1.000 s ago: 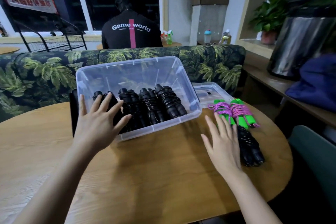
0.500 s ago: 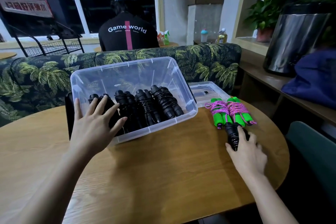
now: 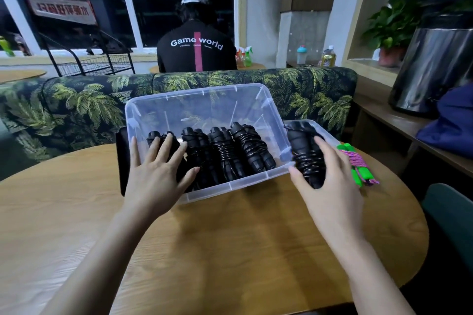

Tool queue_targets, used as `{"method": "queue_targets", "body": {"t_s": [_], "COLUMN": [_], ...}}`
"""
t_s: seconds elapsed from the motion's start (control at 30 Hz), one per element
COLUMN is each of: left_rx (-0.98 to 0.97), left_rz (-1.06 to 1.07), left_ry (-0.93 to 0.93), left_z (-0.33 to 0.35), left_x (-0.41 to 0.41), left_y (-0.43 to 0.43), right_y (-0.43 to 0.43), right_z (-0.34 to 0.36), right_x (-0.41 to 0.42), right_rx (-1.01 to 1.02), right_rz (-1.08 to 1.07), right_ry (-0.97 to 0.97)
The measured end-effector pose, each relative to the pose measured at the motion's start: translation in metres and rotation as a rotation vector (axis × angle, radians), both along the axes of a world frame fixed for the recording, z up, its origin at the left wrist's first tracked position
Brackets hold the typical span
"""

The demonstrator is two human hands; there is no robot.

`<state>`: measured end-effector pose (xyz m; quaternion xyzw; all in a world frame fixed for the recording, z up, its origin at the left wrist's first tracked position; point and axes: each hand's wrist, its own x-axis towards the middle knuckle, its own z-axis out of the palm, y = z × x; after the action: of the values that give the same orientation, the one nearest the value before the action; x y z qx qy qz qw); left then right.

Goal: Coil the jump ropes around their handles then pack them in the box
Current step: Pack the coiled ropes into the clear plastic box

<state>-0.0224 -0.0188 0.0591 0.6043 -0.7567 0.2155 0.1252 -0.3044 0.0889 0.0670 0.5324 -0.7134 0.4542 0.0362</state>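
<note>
head view: the left grip (image 3: 153,176), fingers straight and spread, rests released against the near left wall of the clear plastic box (image 3: 199,107) on the round wooden desk (image 3: 230,250). four coiled black jump ropes (image 3: 230,153) lie side by side inside it. the right grip (image 3: 330,181) is clenched round a black rope bundle (image 3: 304,156), just beside the box's right end. a green-handled rope with pink cord (image 3: 355,166) lies near the desk's right edge.
</note>
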Motion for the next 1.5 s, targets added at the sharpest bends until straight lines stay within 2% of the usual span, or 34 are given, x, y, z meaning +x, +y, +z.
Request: {"method": "queue_targets", "body": {"t_s": [0.2,0.4,0.47,0.53,0.6,0.67,0.77,0.93,1.13,1.23,1.37,1.5], "left_rx": [-0.011,-0.007,0.003,0.001,-0.011,-0.015,-0.01,-0.032,-0.129,-0.108,0.008,-0.027], "left_rz": [-0.055,-0.113,-0.113,-0.11,-0.104,-0.097,-0.071,-0.039,-0.059,-0.145,-0.132,-0.128], "left_ry": [0.1,0.214,0.234,0.236,0.199,0.149,0.12,0.083,0.178,0.156,0.094,0.114], "left_z": [-0.002,0.001,0.003,0.004,0.003,0.001,-0.002,-0.003,0.008,0.014,0.016,0.011], "left_x": [0.001,0.002,0.001,0.002,0.002,0.002,0.002,-0.001,-0.021,-0.046,-0.051,-0.044], "left_y": [0.007,0.01,0.009,0.007,0.006,0.004,0.002,-0.002,-0.015,-0.026,-0.044,-0.048], "right_y": [-0.046,-0.093,-0.098,-0.097,-0.096,-0.098,-0.1,-0.082,-0.08,-0.084,-0.086,-0.088], "right_z": [0.019,0.011,0.003,-0.005,-0.006,-0.001,0.001,-0.022,-0.051,-0.055,-0.062,-0.058], "right_x": [0.085,0.139,0.146,0.143,0.135,0.128,0.117,0.085,0.062,0.06,0.055,0.05], "right_rx": [0.022,0.138,0.276,0.39,0.407,0.408,0.383,0.257,0.034,-0.05,-0.098,-0.138], "right_rz": [0.403,0.45,0.473,0.428,0.406,0.448,0.516,0.433,0.455,0.483,0.536,0.598], "right_ry": [-0.104,-0.037,0.072,0.266,0.376,0.391,0.37,0.5,0.588,0.563,0.528,0.519]}}
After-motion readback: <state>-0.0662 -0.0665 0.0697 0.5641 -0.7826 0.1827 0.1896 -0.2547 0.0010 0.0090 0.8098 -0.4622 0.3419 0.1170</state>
